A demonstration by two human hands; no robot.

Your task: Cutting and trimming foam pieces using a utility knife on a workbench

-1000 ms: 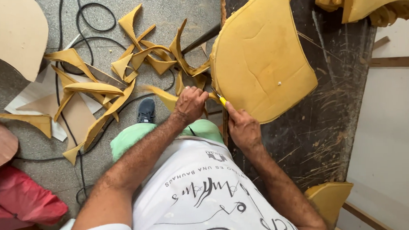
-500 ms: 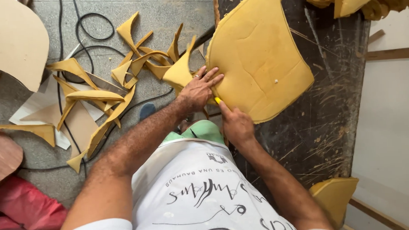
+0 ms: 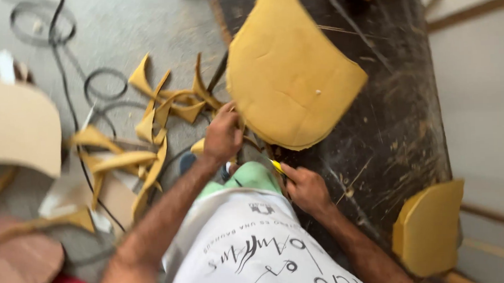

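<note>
Gripping the near left edge of the foam pad [image 3: 291, 73], the left hand [image 3: 222, 134] has its fingers curled and pinched on the rim where a strip peels away. The right hand [image 3: 305, 189] is closed around a yellow-handled knife [image 3: 276, 166], held just below the pad's lower edge. The pad is a large rounded yellow cushion shape lying partly on the dark, scarred workbench [image 3: 396, 125] and overhanging its left side.

Judged from its look, the foam is light, soft and easily bent; it would flop if lifted by one corner and tear where pinched hard. A broad hold on the rim, or a flat palm on top, appears the safer purchase.

Surroundings: curled foam offcuts [image 3: 151, 134] litter the grey floor [image 3: 147, 33] to the left, tangled with black cable [image 3: 71, 92]. A pale curved board [image 3: 20, 127] stands at far left. A second, smaller foam piece [image 3: 428, 227] rests at the bench's near right corner. The offcuts and cable crowd the footing; motion blur hides finer detail.
</note>
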